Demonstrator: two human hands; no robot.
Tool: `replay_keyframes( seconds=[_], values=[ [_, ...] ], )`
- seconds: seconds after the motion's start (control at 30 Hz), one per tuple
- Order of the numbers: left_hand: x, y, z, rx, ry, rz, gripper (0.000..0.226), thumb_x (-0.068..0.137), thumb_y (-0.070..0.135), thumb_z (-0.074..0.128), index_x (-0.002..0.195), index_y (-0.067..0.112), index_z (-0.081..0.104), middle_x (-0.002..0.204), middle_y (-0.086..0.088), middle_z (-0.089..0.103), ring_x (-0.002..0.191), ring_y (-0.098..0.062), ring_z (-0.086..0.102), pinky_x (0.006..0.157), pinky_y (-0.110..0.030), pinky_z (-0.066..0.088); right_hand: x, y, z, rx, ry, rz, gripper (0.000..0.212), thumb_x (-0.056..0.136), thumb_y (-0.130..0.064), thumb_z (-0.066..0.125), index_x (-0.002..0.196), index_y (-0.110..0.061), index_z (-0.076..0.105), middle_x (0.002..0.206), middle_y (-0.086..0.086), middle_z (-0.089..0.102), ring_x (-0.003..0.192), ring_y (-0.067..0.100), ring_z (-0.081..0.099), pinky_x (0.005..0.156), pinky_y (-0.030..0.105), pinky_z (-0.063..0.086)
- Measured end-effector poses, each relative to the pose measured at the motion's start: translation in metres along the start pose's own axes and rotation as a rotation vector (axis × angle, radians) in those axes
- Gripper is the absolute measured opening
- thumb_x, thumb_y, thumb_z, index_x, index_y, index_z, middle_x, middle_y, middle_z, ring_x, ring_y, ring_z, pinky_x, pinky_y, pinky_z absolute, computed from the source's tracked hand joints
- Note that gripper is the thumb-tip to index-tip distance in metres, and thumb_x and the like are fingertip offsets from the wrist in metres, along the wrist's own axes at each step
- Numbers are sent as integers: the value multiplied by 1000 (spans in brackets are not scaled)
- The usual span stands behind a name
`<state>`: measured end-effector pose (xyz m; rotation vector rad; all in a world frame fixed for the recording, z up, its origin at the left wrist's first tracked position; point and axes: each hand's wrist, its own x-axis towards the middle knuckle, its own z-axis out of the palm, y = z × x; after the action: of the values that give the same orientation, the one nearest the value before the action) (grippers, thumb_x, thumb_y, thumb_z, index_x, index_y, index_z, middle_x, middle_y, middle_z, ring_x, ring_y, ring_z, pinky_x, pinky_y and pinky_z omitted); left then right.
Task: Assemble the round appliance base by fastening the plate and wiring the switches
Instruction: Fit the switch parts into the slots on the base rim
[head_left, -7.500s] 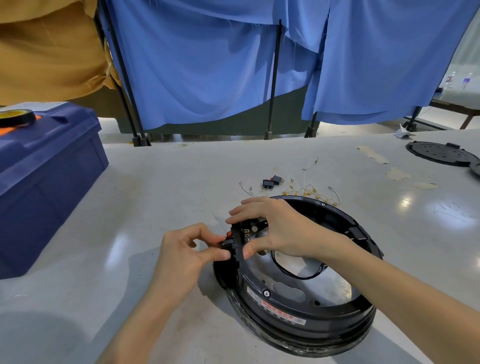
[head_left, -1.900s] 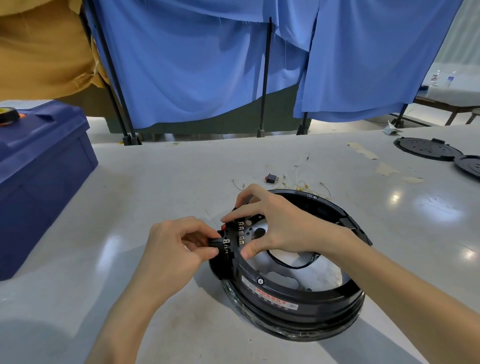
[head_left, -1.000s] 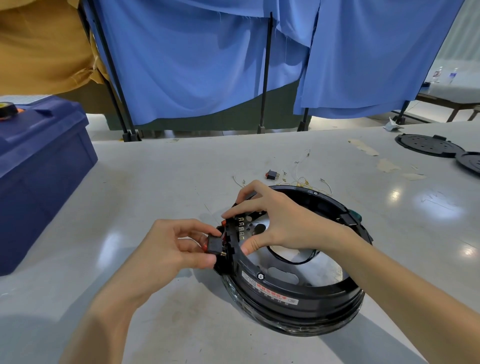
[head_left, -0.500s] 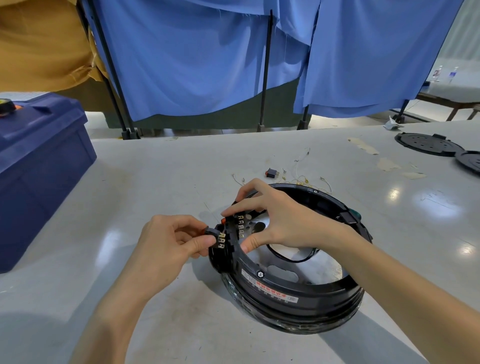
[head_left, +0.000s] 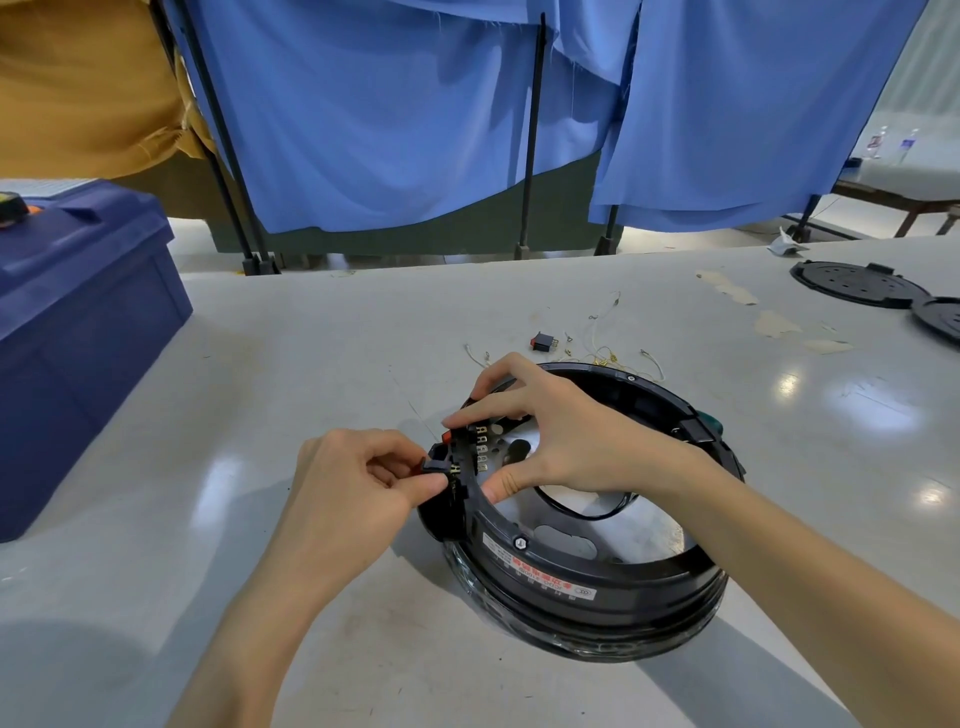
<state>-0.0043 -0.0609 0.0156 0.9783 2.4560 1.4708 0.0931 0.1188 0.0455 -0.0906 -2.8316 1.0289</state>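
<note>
left hand (head_left: 358, 483) grip pinching half-hidden switch (head_left: 435, 464), right hand (head_left: 561, 441) apparently grasping base (head_left: 649, 618) rim

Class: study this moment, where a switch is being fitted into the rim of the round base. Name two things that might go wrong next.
1. The left hand pinches the switch at the rim; pushed in askew, it may jam or bend its terminals.
2. Only the right hand steadies the round base; a hard push might slide it into the loose wires behind.

My left hand (head_left: 356, 491): bare, forearm unclothed down to the frame's edge.
My right hand (head_left: 569, 441): bare, forearm unclothed, short thumbnail.
</note>
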Motion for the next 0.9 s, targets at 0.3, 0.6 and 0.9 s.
replay_keyframes(
  seconds=[0.3,0.6,0.9],
  values=[
    [-2,3,3,31,16,1,25,64,11,86,55,28,69,55,6,64,50,-9,56,58,-33,54,-3,0,-2,17,-18,33,62,63,-31,90,121,-31,67,124,-11,42,116,2,45,92,5,37],
    [-3,3,0,-35,-1,-13,22,63,8,87,57,24,72,52,-1,65,50,-21,63,59,-42,58,-3,-5,-2,47,-16,60,61,63,-27,90,120,-26,68,124,-8,43,116,8,51,104,24,41],
    [-5,5,10,34,-3,34,23,63,3,84,60,22,72,54,2,63,49,-14,56,54,-32,53,-2,-6,0,53,-3,63,62,62,-26,91,120,-23,68,120,-5,46,113,8,54,104,28,43]
  ],
)
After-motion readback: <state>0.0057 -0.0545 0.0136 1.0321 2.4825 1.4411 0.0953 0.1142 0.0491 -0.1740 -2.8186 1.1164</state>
